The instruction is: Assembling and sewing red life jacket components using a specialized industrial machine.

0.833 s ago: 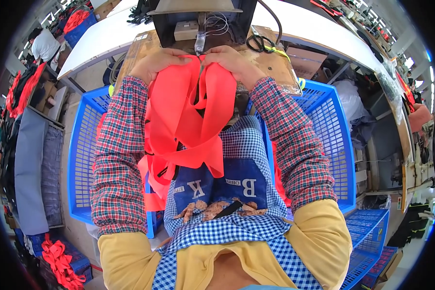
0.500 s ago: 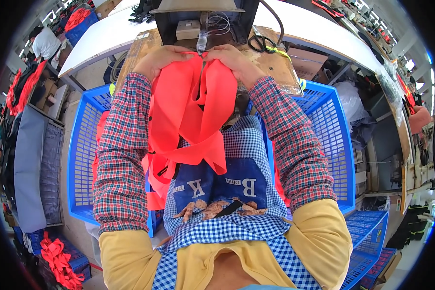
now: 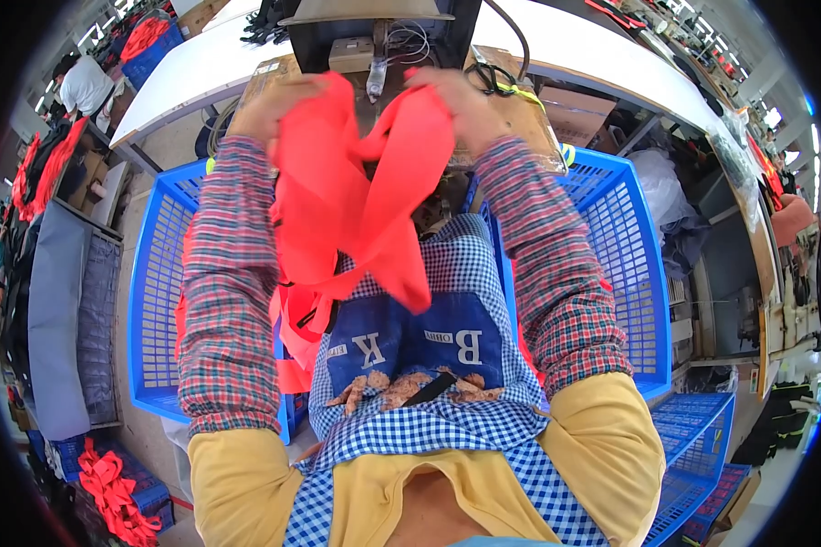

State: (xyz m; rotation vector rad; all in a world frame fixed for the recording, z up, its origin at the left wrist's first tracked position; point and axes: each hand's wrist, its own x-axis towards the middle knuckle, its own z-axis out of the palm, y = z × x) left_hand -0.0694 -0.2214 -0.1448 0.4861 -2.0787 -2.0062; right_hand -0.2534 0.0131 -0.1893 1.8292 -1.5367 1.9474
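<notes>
A wide, bright red fabric strap [image 3: 324, 173] hangs in loops between my hands, over my lap. My left hand [image 3: 285, 102] is closed on its upper left part, and my right hand [image 3: 465, 105] grips the upper right part. Both hands are smeared by motion, so single fingers are hard to make out. Just beyond the strap is the working end of a machine [image 3: 375, 80], over a worn wooden board [image 3: 529, 137]. More red strap [image 3: 301, 314] with small black pieces lies lower, beside my checked apron [image 3: 429, 438].
Blue plastic crates [image 3: 160, 292] stand on both sides of my lap, the right crate [image 3: 625, 246] near my forearm. Black-handled scissors [image 3: 493, 80] lie on the board by my right hand. White tabletops [image 3: 602, 68] extend behind. A person [image 3: 87, 84] is at the far left.
My hands have moved apart and slightly up, drawing the strap's two upper parts away from the machine's tip. The hanging loop has lifted a little.
</notes>
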